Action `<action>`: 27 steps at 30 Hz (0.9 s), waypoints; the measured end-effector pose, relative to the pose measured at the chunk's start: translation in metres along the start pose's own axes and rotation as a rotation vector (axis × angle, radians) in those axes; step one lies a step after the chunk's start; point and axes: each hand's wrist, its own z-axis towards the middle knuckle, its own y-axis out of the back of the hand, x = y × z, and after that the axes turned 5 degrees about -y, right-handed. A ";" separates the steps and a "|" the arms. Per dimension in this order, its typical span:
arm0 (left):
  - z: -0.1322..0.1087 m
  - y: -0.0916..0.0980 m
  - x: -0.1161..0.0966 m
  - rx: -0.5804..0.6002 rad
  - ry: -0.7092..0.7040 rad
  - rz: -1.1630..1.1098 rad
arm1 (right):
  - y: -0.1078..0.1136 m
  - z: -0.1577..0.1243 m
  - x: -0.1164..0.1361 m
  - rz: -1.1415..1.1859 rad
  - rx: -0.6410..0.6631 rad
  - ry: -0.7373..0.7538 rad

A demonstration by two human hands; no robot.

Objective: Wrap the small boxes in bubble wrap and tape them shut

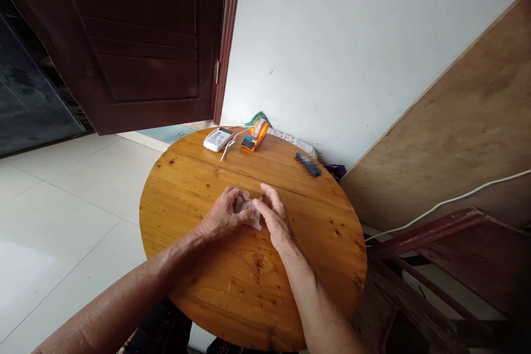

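Observation:
A small clear plastic packet point(251, 219) with faint reddish print is between my hands over the middle of the round wooden table point(232, 287). My left hand point(226, 211) grips its left side, thumb across the front and fingers curled behind the top. From the right, my right hand point(275, 217) meets the packet's upper right edge. Its thumb tip rests there, and the index finger is stretched upward, apart from the thumb. The other right fingers are hidden beneath the hand. What the packet contains is too small to make out.
Toward the table's back are a white box-shaped device point(218, 139) with a white cable point(229, 147), an orange tape dispenser point(255, 135) and a blurred dark object point(308, 164). A white wall point(315, 38) rises behind, a dark red door point(149, 38) stands left, and a wooden chair-like frame point(431, 232) is at right.

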 end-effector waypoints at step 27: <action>0.005 0.018 -0.011 -0.228 0.233 -0.437 | 0.017 0.007 0.001 0.260 -0.146 0.063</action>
